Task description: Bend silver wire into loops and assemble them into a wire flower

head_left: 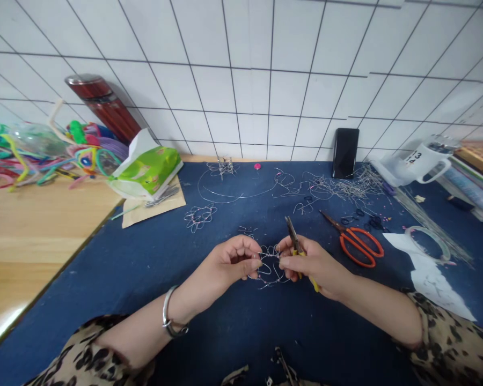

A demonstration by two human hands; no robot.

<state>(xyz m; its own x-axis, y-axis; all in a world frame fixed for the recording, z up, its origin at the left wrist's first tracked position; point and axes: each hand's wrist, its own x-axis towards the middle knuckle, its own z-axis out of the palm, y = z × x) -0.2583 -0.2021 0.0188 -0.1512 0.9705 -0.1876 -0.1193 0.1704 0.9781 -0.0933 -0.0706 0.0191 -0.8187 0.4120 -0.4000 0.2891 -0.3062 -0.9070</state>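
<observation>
Between my two hands is a ring of thin silver wire (270,282), bent into petal-like loops with small pink beads on it. My left hand (235,258) pinches the ring's left side between thumb and fingers. On the opposite side, my right hand (306,262) grips the wire with its fingertips. Yellow-handled pliers (292,231) are also tucked in my right hand, their jaws pointing up and away from me. A similar beaded wire flower (200,217) lies on the blue cloth (153,273) to the left.
Orange-handled scissors (360,246) lie right of my right hand. Tangled wire (350,185) spreads along the back near a black phone (345,153) leaning on the wall. A white mug (430,161) and a clear tape roll (429,244) are at right; a tissue pack (148,171) at left.
</observation>
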